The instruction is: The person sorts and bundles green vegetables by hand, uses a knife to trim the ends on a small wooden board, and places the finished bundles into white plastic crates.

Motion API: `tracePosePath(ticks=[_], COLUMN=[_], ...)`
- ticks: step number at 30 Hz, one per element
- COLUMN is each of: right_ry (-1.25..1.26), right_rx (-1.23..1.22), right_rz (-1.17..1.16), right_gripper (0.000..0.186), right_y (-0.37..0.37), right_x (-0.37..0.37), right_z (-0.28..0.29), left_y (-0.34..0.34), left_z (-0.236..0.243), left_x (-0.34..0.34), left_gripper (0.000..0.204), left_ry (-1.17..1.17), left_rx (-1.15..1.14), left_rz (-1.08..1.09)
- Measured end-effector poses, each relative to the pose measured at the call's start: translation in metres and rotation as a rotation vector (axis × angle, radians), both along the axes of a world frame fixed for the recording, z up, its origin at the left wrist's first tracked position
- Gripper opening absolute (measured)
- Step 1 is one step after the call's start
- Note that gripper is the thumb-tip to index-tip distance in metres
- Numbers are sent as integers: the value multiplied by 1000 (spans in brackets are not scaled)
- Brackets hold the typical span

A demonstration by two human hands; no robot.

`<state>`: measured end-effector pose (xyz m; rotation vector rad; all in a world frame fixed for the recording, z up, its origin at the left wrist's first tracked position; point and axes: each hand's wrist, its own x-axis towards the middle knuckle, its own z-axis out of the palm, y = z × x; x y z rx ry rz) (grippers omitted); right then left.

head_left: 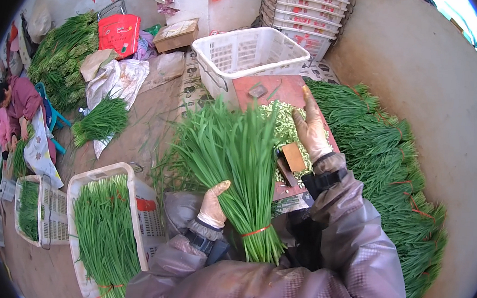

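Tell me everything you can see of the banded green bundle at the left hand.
The bundle is made of long, flat, fresh-looking green leaves narrowing to paler stalks. One red band crosses it near the stalk ends, which point toward the person's jacket; the leaf tips fan out loosely, away. The left hand meets its left side, fingers hidden; the red board lies to its right.

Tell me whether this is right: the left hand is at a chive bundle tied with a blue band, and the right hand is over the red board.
Not right: the band is red, not blue, as the head view shows. The left hand is indeed at the chive bundle, and the right hand is over the red board.
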<state>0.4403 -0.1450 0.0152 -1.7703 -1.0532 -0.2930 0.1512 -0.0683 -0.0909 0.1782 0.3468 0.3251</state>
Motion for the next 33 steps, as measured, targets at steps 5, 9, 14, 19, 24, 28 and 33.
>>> tracePosePath(ticks=[5,9,14,19,24,28,33], right_ry=[520,345,-38,-215,631,548,269], right_rx=[-172,-232,-218,-374,-130,-516,-655], right_rz=[329,412,425,301,224,401,273], right_gripper=[32,31,46,28,46,117,133], right_y=[-31,-42,-30,-15,-22,-48,-41], right_x=[-27,-60,-85,-68,-47,-90,-162], right_z=[28,37,56,28,32,-2,-31], left_y=[4,-1,-1,-2,-2,0,-10], left_z=[1,5,9,10,8,14,35], left_x=[-5,1,-3,0,-2,1,1], left_gripper=[35,35,37,35,28,34,52], left_ry=[-54,-23,27,-3,32,102,192], left_rx=[-41,7,32,80,54,143,373], left_rz=[-2,15,33,29,14,20,-22])
